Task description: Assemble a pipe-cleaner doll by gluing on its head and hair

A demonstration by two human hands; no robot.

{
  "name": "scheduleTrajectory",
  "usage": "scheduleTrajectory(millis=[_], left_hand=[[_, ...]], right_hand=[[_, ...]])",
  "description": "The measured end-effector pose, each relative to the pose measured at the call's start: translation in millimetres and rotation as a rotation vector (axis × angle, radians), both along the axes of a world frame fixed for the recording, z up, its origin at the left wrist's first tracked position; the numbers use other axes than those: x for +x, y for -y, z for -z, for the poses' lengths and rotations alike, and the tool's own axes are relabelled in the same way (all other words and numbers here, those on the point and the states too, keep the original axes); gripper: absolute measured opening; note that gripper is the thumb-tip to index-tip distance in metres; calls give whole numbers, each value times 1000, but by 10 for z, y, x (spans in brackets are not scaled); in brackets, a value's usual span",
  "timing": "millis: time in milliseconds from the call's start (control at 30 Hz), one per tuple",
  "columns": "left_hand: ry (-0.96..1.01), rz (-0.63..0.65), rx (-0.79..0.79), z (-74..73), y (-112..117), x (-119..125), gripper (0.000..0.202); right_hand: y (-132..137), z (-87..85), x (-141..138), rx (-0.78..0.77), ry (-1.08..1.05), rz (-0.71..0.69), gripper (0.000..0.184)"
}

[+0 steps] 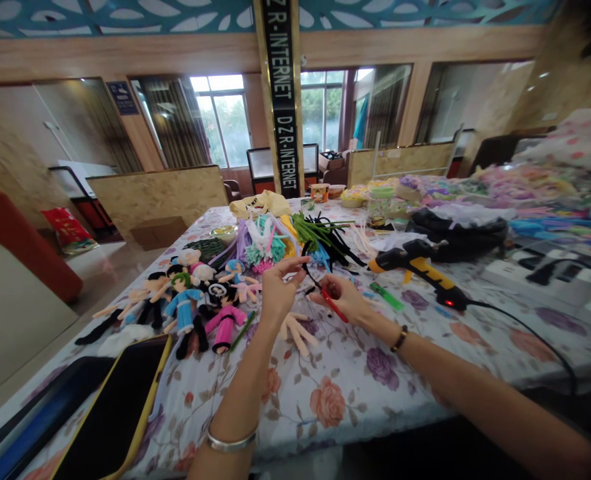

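My left hand (278,291) is raised over the table, thumb and fingers pinched on a thin black pipe cleaner (304,249). Close by on the right, my right hand (344,301) grips a small red-handled pair of scissors (336,307). Their dark tips point up and left toward the left fingertips; whether they touch the pipe cleaner I cannot tell. Beneath the hands lies a branched, pale pink pipe-cleaner piece (299,333). Several small fuzzy dolls lie to the left, among them one in blue (182,308) and one in pink (225,323).
Bundles of green (315,230) and black pipe cleaners lie behind the hands. On the right rests a yellow-black glue gun (425,277), its red light lit and cord trailing. A green object (386,297) lies nearby. A yellow-cased phone (118,407) occupies the front left.
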State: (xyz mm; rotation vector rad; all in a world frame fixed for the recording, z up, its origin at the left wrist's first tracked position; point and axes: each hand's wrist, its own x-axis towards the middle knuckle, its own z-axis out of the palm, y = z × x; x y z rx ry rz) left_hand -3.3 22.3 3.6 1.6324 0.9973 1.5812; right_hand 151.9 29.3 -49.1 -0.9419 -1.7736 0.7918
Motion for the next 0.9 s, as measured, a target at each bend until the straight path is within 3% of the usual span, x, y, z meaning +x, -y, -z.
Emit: scheduleTrajectory(millis=[900], left_hand=[[-1, 22, 17, 25, -14, 2, 25]], right_hand=[[3, 10, 1, 5, 30, -4, 40]])
